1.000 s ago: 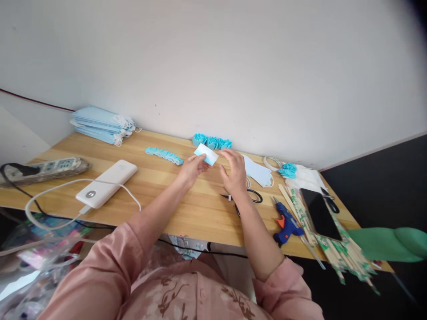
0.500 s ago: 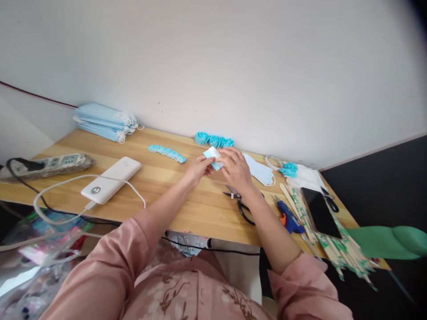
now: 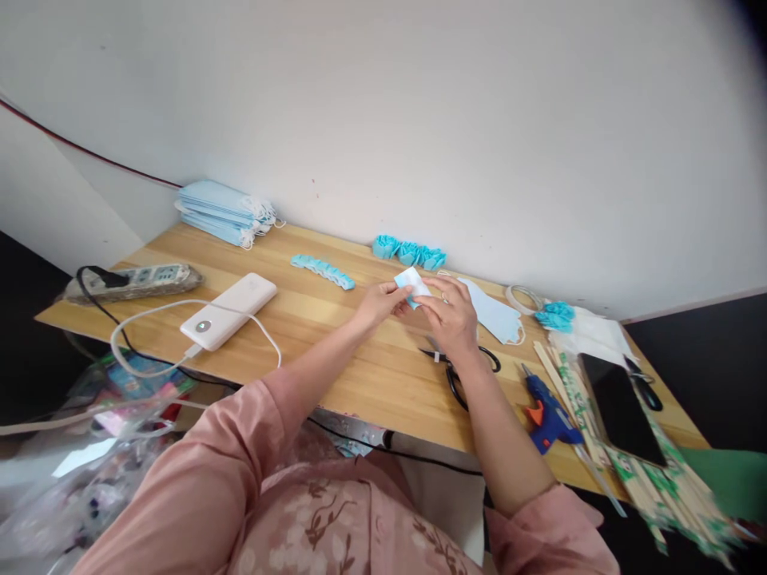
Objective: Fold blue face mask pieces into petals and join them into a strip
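Note:
A small blue-and-white piece of mask fabric [image 3: 412, 281] is held up above the table between both hands. My left hand [image 3: 383, 303] pinches its left lower side with thumb and fingers. At its right edge, the fingers of my right hand [image 3: 451, 311] are closed on the fabric. Black-handled scissors [image 3: 452, 371] lie below my right hand, partly hidden by the wrist. Behind the hands sit several blue fabric flowers [image 3: 409, 252] in a row. To the left rests a strip of folded blue pieces [image 3: 323, 271]. A pale blue face mask [image 3: 492, 313] lies just right of my right hand.
A stack of masks [image 3: 221, 212] stands at the back left, near a power strip [image 3: 137, 283] and a white power bank [image 3: 231, 311] with its cable. On the right lie a blue glue gun [image 3: 550, 411], a phone [image 3: 620, 407] on wrapped sticks [image 3: 665, 495], and another blue flower [image 3: 556, 316].
The view has shifted, so the table's things sit further right in the picture. Both hands still hold the fabric piece, which has turned slightly and shows more of its white side.

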The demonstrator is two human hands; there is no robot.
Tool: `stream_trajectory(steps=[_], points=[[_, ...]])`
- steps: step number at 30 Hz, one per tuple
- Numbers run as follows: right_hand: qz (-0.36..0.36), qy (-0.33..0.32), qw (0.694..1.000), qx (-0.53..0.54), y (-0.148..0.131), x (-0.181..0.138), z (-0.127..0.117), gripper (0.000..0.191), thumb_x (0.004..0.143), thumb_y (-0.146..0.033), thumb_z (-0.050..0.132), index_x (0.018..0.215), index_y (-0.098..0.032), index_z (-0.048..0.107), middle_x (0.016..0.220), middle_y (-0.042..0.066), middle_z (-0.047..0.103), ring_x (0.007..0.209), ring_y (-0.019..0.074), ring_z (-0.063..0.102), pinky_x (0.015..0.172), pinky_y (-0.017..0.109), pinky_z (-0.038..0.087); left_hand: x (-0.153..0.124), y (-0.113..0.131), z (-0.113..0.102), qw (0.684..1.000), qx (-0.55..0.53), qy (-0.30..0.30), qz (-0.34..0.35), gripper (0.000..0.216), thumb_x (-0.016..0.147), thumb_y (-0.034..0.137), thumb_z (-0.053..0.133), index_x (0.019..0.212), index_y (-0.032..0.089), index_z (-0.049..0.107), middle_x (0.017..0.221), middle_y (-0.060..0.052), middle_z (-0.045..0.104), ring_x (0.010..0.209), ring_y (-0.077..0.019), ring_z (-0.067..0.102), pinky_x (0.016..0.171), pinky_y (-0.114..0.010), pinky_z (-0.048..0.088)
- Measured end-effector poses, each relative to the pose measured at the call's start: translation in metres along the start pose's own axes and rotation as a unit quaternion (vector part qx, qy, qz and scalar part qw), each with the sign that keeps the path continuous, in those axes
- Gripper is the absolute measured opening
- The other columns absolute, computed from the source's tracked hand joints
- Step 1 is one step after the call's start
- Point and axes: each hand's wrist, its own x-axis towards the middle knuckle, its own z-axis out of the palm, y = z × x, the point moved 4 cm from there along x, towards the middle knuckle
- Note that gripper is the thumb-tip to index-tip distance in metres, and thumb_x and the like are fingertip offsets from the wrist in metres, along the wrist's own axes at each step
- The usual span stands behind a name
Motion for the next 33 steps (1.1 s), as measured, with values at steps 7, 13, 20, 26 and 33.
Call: stream_trajectory(steps=[7, 13, 20, 26, 33], points=[[0.049, 0.009, 0.998, 0.031, 0.006, -0.002, -0.002, 0.015, 0.090, -0.023, 0.061, 0.092, -0.029, 0.075, 0.116, 0.005, 0.070, 0.115, 0.0242, 0.059, 0.100, 0.049, 0.047, -0.002, 0.002, -0.002, 0.999, -0.021, -0.022, 0.012, 0.024, 0.070, 0.034, 0.080, 0.075, 0.012, 0.072, 0.068, -0.006, 0.072, 0.065, -0.0153, 0.064, 0.072, -0.030, 0.048], [0.146, 0.031, 0.982, 0.115, 0.011, -0.006, -0.002, 0.009, 0.088, -0.031, 0.064, 0.087, -0.026, 0.071, 0.114, 0.007, 0.071, 0.111, 0.0239, 0.063, 0.099, 0.048, 0.048, -0.004, 0.003, 0.001, 0.999, -0.007, -0.037, 0.025, 0.027, 0.071, 0.038, 0.080, 0.076, 0.012, 0.073, 0.072, -0.009, 0.073, 0.068, -0.0178, 0.066, 0.073, -0.031, 0.049], [0.140, 0.006, 0.982, 0.127, 0.008, -0.005, -0.001, 0.023, 0.081, -0.016, 0.062, 0.100, -0.027, 0.068, 0.123, 0.005, 0.067, 0.118, 0.0236, 0.060, 0.104, 0.047, 0.044, -0.006, 0.006, 0.001, 0.999, -0.008, -0.027, 0.038, 0.023, 0.071, 0.035, 0.079, 0.077, 0.013, 0.073, 0.072, -0.005, 0.071, 0.068, -0.0155, 0.064, 0.073, -0.030, 0.049], [0.136, 0.013, 0.983, 0.126, 0.010, -0.006, 0.000, 0.021, 0.085, -0.014, 0.054, 0.096, -0.026, 0.067, 0.120, 0.006, 0.068, 0.116, 0.0232, 0.061, 0.102, 0.046, 0.046, -0.006, 0.004, 0.001, 0.999, -0.012, -0.027, 0.045, 0.024, 0.069, 0.034, 0.080, 0.081, 0.015, 0.073, 0.073, -0.003, 0.070, 0.068, -0.0143, 0.063, 0.072, -0.030, 0.049], [0.241, 0.020, 0.949, 0.200, 0.013, -0.009, -0.005, 0.025, 0.095, -0.038, 0.050, 0.113, -0.025, 0.063, 0.118, 0.007, 0.070, 0.112, 0.0221, 0.064, 0.099, 0.042, 0.049, -0.003, 0.000, 0.000, 0.997, -0.065, -0.011, 0.027, 0.025, 0.066, 0.033, 0.084, 0.077, 0.013, 0.071, 0.078, -0.006, 0.072, 0.075, -0.0160, 0.066, 0.074, -0.030, 0.048]])
